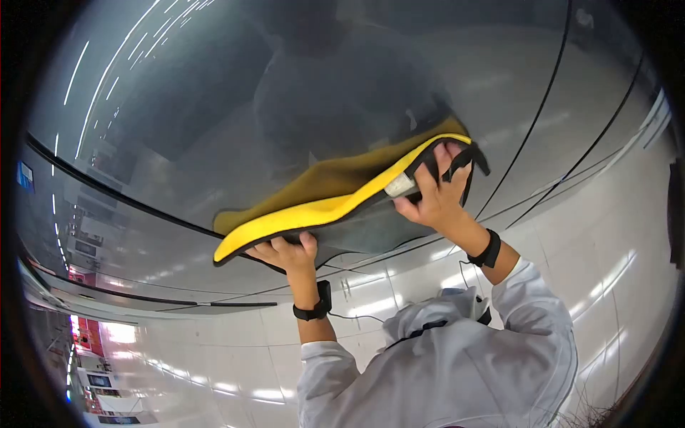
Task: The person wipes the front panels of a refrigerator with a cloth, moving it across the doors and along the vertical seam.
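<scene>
The yellow cloth (307, 217), soft-looking with black border, stands on its edge close against the glossy dark panel (349, 85), which returns its reflection; its grey back faces the person. The left hand (284, 255) is at the lower left end, with fingers partly hidden behind the border. The right hand (439, 189) lies on the back near the other end, beside a pale label (401, 185) and a black strap (457, 162), its thumb apart from its fingers. I cannot tell if either hand clamps the cloth or only presses it. The hands are well apart, probably because such a long, flexible piece would sag with one support. Each wrist has a black band, and below extends the shiny floor (235, 349).
</scene>
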Demonstrator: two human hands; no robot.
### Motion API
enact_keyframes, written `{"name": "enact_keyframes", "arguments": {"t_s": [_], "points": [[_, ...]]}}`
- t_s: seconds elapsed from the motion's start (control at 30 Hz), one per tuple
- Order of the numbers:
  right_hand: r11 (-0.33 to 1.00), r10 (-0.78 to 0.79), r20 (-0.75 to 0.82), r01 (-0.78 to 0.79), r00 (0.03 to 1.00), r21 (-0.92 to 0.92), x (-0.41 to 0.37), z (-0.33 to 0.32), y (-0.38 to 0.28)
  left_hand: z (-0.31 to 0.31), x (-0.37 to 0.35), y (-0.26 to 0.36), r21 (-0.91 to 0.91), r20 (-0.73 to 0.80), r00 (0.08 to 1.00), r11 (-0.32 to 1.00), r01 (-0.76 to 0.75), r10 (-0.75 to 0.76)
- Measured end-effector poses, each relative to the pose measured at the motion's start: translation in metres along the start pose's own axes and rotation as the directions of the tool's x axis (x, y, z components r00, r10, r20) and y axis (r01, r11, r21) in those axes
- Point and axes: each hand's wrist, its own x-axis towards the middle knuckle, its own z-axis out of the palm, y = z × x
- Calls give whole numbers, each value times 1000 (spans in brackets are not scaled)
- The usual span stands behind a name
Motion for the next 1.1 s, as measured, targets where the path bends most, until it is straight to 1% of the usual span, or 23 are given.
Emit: {"name": "enact_keyframes", "arguments": {"t_s": [0.03, 0.07, 0.13, 0.2, 0.27, 0.33, 0.4, 0.47, 0.53, 0.57, 0.67, 0.7, 0.73, 0.77, 0.8, 0.83, 0.87, 1.03, 1.1], "points": [[999, -6, 35, 7, 999, -33, -6, 0, -1, -1, -7, -1, 21, 36, 999, 999, 29, -30], [1000, -1, 35, 2, 999, -31, -12, 2, 0, -2, -9, -1, -14, 67, 997, 999, 36, -35], [999, -16, 91, 19, 996, -38, -25, 3, 2, -2, -24, 1, 7, 98, 994, 999, 52, -52], [999, -5, 115, 10, 993, -50, -31, 2, 6, 0, -33, 6, -29, 109, 993, 999, 46, -42], [995, -42, 145, 55, 989, -86, -32, -1, 14, 0, -39, 12, -41, 156, 986, 997, 58, -51], [995, -29, 152, 42, 988, -86, -32, -5, 21, 3, -43, 20, -61, 171, 984, 997, 53, -42], [998, -21, 108, 28, 994, -59, -29, -7, 32, 4, -40, 27, -96, 201, 979, 994, 46, -26], [993, -9, 115, 22, 993, -115, -22, -13, 43, 5, -29, 37, -118, 211, 978, 993, 16, 9], [989, -2, 77, 13, 997, -146, -18, -17, 57, 5, -21, 45, -82, 244, 969, 996, -23, 42], [982, 30, 108, -10, 994, -190, -14, -23, 62, 7, -18, 49, -81, 230, 970, 995, -57, 75], [981, 34, 35, -27, 999, -192, -9, -30, 79, 7, 10, 65, -48, 183, 976, 993, -107, 114], [981, 31, 37, -24, 999, -193, -4, -32, 81, 8, 15, 67, -52, 166, 979, 992, -112, 119], [982, 59, 22, -54, 998, -179, 0, -34, 80, 7, 23, 69, -43, 154, 981, 992, -116, 122], [983, 86, 6, -83, 996, -164, 6, -36, 79, 8, 35, 69, -56, 120, 982, 988, -141, 147], [983, 81, 5, -79, 997, -165, 12, -38, 78, 8, 44, 68, -68, 84, 982, 984, -167, 172], [981, 105, 0, -103, 994, -161, 18, -39, 77, 6, 47, 66, -13, 122, 979, 986, -163, 164], [979, 129, -6, -129, 992, -156, 24, -40, 74, 3, 57, 65, -13, 129, 977, 985, -171, 171], [981, 144, -29, -147, 989, -130, 41, -41, 66, -1, 74, 56, 5, 102, 975, 980, -200, 198], [976, 175, -30, -177, 984, -127, 42, -41, 62, -4, 76, 53, -1, 103, 976, 981, -193, 192]]}}
